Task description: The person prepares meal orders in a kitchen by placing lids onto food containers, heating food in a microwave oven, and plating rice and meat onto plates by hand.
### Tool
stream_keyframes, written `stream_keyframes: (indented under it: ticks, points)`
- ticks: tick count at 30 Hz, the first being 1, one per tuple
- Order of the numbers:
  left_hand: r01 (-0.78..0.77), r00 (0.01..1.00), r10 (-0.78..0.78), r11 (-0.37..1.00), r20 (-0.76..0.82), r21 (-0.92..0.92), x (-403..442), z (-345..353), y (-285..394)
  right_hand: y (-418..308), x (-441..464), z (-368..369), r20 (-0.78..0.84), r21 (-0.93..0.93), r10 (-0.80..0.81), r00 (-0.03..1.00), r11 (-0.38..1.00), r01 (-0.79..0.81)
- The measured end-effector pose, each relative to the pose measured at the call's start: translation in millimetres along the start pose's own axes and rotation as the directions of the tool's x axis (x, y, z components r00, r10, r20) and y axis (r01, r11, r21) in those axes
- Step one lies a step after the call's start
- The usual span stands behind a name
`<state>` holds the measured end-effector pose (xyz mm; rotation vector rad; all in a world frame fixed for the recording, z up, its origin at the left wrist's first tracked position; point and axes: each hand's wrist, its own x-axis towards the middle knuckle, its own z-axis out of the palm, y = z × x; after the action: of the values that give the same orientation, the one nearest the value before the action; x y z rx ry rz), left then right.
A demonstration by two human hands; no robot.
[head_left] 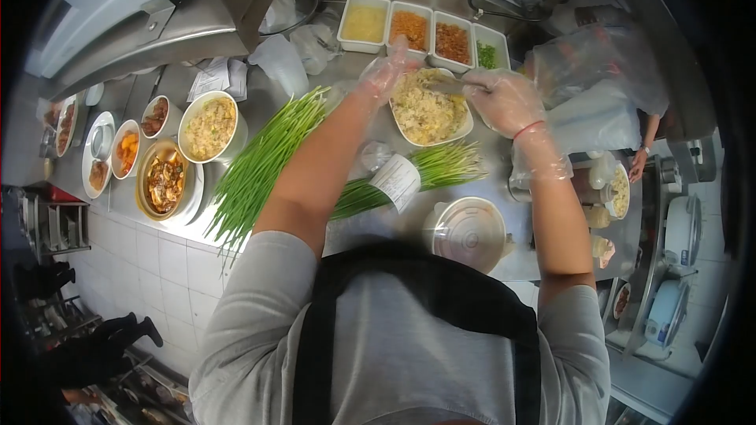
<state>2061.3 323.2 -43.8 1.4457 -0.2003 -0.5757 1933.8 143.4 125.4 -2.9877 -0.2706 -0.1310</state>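
Note:
My left hand [387, 71], in a clear plastic glove, is at the upper left rim of a white container of fried rice [429, 112]; whether its fingers grip the rim is unclear. In my gloved right hand [504, 98] is the handle of a metal spoon [453, 86], whose head rests in the rice. Behind the container stand white trays of yellow bits [365, 24], orange bits [409, 29], brown bits [452, 42] and chopped green onion [487, 56]. Long green stalks [272, 157] lie under my left forearm, and a banded bunch [445, 164] lies nearer me.
A lidded round tub [468, 234] sits at the near edge. To the left are a rice bowl [208, 127], a brown-sauce bowl [163, 181] and several small dishes. Plastic bags [591, 122] and another person's hand [639, 165] are on the right.

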Motion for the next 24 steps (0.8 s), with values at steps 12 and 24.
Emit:
stream_keyframes:
  ticks: [12,24]
  points:
    - [-0.438,0.888,0.390,0.564,0.242,0.700,-51,37,18,41,6,38,0.010,0.192,0.244,0.970,0.951,-0.242]
    - [-0.540,0.794,0.506,0.333,0.337,0.773,-62,53,15,19,-48,24,-0.048,0.141,0.185,0.981,0.974,-0.177]
